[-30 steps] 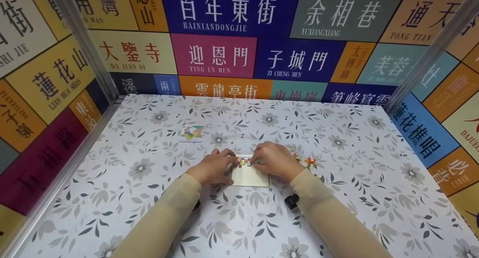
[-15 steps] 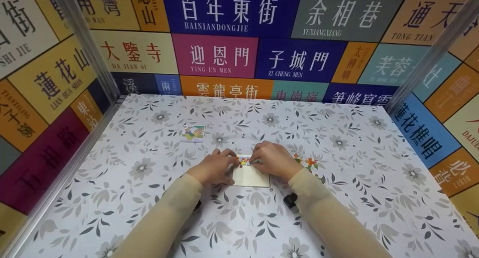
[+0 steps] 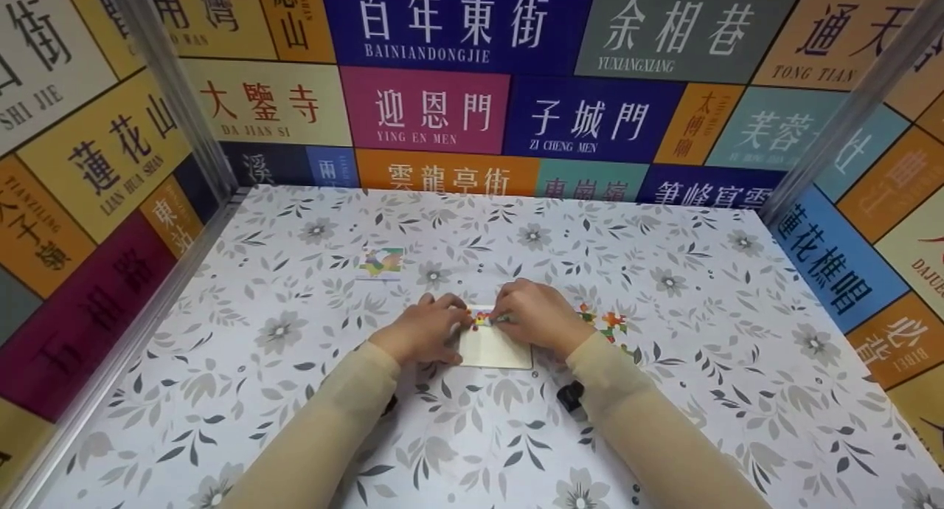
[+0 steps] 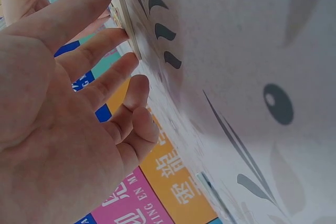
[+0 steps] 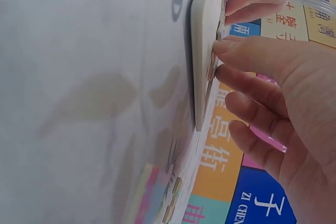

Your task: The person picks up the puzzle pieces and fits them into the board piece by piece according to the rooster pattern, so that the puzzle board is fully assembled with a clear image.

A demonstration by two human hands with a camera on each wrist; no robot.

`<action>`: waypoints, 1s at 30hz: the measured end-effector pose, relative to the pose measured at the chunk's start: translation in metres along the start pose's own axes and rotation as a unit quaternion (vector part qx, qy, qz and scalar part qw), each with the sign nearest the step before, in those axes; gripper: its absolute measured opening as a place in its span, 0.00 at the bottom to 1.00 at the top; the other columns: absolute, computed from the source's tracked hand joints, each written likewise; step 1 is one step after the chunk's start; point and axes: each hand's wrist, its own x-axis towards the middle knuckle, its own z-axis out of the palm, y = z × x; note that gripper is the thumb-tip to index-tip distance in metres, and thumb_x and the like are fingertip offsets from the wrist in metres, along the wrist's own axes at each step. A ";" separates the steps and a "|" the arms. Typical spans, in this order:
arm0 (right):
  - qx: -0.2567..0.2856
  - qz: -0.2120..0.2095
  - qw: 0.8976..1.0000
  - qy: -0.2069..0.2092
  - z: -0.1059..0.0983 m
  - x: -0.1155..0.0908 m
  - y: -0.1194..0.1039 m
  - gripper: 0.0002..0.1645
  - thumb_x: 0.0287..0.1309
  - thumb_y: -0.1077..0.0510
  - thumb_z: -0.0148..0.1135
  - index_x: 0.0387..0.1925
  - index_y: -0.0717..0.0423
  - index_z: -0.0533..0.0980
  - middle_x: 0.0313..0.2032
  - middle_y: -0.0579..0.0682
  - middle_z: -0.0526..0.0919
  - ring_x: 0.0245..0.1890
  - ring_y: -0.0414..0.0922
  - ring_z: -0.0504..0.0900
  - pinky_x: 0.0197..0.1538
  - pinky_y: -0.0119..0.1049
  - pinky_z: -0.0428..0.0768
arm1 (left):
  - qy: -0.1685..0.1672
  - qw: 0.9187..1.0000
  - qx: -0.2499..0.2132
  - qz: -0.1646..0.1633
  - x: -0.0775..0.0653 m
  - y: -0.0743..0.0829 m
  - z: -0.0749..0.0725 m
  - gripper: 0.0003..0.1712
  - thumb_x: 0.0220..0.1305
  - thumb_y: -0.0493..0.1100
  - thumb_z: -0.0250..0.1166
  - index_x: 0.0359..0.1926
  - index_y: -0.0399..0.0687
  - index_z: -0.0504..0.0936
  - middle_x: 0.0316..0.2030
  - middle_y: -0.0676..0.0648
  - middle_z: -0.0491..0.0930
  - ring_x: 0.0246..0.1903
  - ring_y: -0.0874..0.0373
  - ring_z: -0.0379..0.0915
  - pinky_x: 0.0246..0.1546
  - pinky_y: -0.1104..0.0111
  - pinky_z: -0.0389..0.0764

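Note:
A pale, shallow jigsaw board (image 3: pixel 498 349) lies on the table, with a few colourful jigsaw pieces (image 3: pixel 481 319) along its far side. My left hand (image 3: pixel 424 328) grips the board at its left end; in the left wrist view its thumb and first fingers meet the board's edge (image 4: pixel 127 19), the other fingers curling loosely. Over the far right part of the board is my right hand (image 3: pixel 542 313). Its thumb and index finger pinch a small jigsaw piece (image 5: pixel 211 66) low against the board's face, mostly hidden by the fingertips in the head view.
Several loose jigsaw pieces (image 3: pixel 613 321) lie right of the board, partly behind the right wrist. A colourful picture card (image 3: pixel 381 262) lies at the back left. The floral tablecloth (image 3: pixel 457 435) reaches to walls covered in coloured signs (image 3: pixel 442 22).
My right hand has shifted slightly left at the wrist, showing more of the loose pieces. Its fingertips have moved a little over the board. My left hand stays in place.

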 end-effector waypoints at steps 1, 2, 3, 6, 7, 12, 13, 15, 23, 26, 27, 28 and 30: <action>-0.001 0.000 1.000 0.000 0.000 0.000 0.000 0.04 0.59 0.56 0.74 0.37 0.45 0.91 0.41 0.43 0.87 0.44 0.45 0.84 0.49 0.43 0.84 | 0.001 1.000 -0.001 0.000 0.000 0.000 0.000 0.32 0.58 0.50 0.78 0.63 0.53 0.81 0.70 0.46 0.69 0.63 0.41 0.66 0.61 0.48 0.73; -0.001 -0.002 1.000 0.003 0.000 0.000 -0.001 0.04 0.59 0.56 0.74 0.37 0.45 0.91 0.41 0.43 0.87 0.44 0.45 0.84 0.48 0.43 0.84 | 0.003 1.000 -0.001 0.002 -0.001 0.000 0.000 0.32 0.58 0.50 0.78 0.63 0.53 0.82 0.70 0.46 0.70 0.62 0.40 0.66 0.61 0.48 0.74; -0.001 -0.004 1.000 0.006 0.000 0.000 -0.001 0.04 0.59 0.56 0.74 0.36 0.45 0.91 0.40 0.43 0.87 0.43 0.45 0.84 0.48 0.43 0.84 | 0.003 1.000 -0.003 0.003 -0.001 0.000 0.000 0.32 0.58 0.50 0.78 0.63 0.52 0.82 0.70 0.46 0.70 0.62 0.40 0.66 0.60 0.47 0.74; -0.003 -0.009 1.000 0.013 0.001 0.000 -0.002 0.04 0.59 0.56 0.74 0.36 0.46 0.91 0.40 0.43 0.87 0.43 0.45 0.84 0.48 0.43 0.84 | 0.008 1.000 -0.005 0.005 -0.001 -0.002 0.000 0.30 0.57 0.50 0.79 0.61 0.52 0.83 0.70 0.46 0.70 0.61 0.40 0.67 0.59 0.47 0.75; -0.003 -0.012 1.000 0.015 0.002 0.000 -0.002 0.04 0.59 0.56 0.74 0.36 0.46 0.91 0.39 0.43 0.87 0.42 0.45 0.84 0.47 0.43 0.84 | 0.008 1.000 -0.005 0.005 -0.001 -0.002 0.000 0.30 0.57 0.50 0.79 0.61 0.53 0.83 0.70 0.46 0.70 0.61 0.40 0.67 0.59 0.47 0.75; 0.006 -0.004 1.000 0.010 0.002 0.001 -0.002 0.03 0.60 0.56 0.74 0.35 0.46 0.91 0.40 0.44 0.86 0.43 0.45 0.84 0.47 0.42 0.84 | 0.004 1.000 -0.006 -0.005 -0.001 -0.001 0.000 0.32 0.57 0.50 0.79 0.62 0.54 0.82 0.70 0.47 0.69 0.62 0.41 0.66 0.60 0.48 0.75; 0.009 -0.001 1.000 0.008 0.001 0.000 -0.002 0.03 0.60 0.56 0.74 0.35 0.46 0.91 0.40 0.44 0.86 0.43 0.45 0.84 0.48 0.42 0.84 | 0.002 1.000 -0.005 -0.006 -0.001 -0.001 0.000 0.32 0.57 0.50 0.78 0.63 0.54 0.81 0.71 0.47 0.69 0.62 0.41 0.66 0.60 0.48 0.74; 0.016 0.005 1.000 0.005 0.001 0.000 -0.003 0.03 0.59 0.56 0.74 0.35 0.47 0.91 0.41 0.44 0.86 0.43 0.45 0.84 0.48 0.43 0.84 | 0.001 1.000 -0.004 -0.006 0.000 0.000 0.000 0.32 0.58 0.50 0.78 0.63 0.54 0.81 0.71 0.47 0.69 0.62 0.41 0.66 0.60 0.48 0.74; 0.021 0.015 1.000 -0.004 0.001 -0.001 -0.003 0.03 0.60 0.56 0.74 0.35 0.47 0.91 0.41 0.44 0.85 0.43 0.45 0.83 0.47 0.43 0.84 | -0.005 1.000 0.022 -0.004 0.002 0.000 -0.001 0.31 0.58 0.52 0.78 0.61 0.56 0.82 0.70 0.48 0.70 0.62 0.43 0.65 0.62 0.49 0.74; 0.022 0.016 1.000 -0.011 0.001 0.000 -0.002 0.03 0.60 0.56 0.73 0.35 0.47 0.90 0.40 0.44 0.85 0.43 0.45 0.83 0.47 0.43 0.83 | -0.008 1.000 0.028 0.002 0.002 0.000 -0.001 0.30 0.58 0.53 0.78 0.62 0.56 0.83 0.70 0.48 0.70 0.62 0.42 0.65 0.62 0.49 0.73; 0.024 0.018 0.999 -0.012 0.001 -0.001 -0.002 0.03 0.60 0.56 0.73 0.35 0.47 0.90 0.40 0.44 0.85 0.43 0.45 0.83 0.47 0.42 0.83 | -0.009 1.000 0.029 0.004 0.003 -0.001 -0.001 0.30 0.58 0.53 0.77 0.62 0.56 0.83 0.70 0.48 0.70 0.62 0.42 0.65 0.62 0.49 0.73; 0.027 0.019 0.999 -0.013 0.001 -0.001 -0.002 0.03 0.60 0.56 0.73 0.35 0.47 0.90 0.40 0.44 0.85 0.43 0.45 0.83 0.47 0.42 0.83 | -0.009 0.999 0.030 0.007 0.003 -0.001 -0.001 0.30 0.58 0.54 0.77 0.62 0.56 0.83 0.70 0.48 0.70 0.62 0.42 0.65 0.62 0.49 0.73; 0.033 0.022 0.999 -0.016 0.000 -0.001 -0.002 0.03 0.60 0.57 0.73 0.35 0.47 0.90 0.40 0.44 0.84 0.42 0.44 0.82 0.48 0.42 0.83 | -0.007 0.999 0.030 0.012 0.003 -0.002 -0.002 0.30 0.58 0.54 0.77 0.61 0.56 0.83 0.70 0.48 0.70 0.61 0.42 0.65 0.61 0.49 0.74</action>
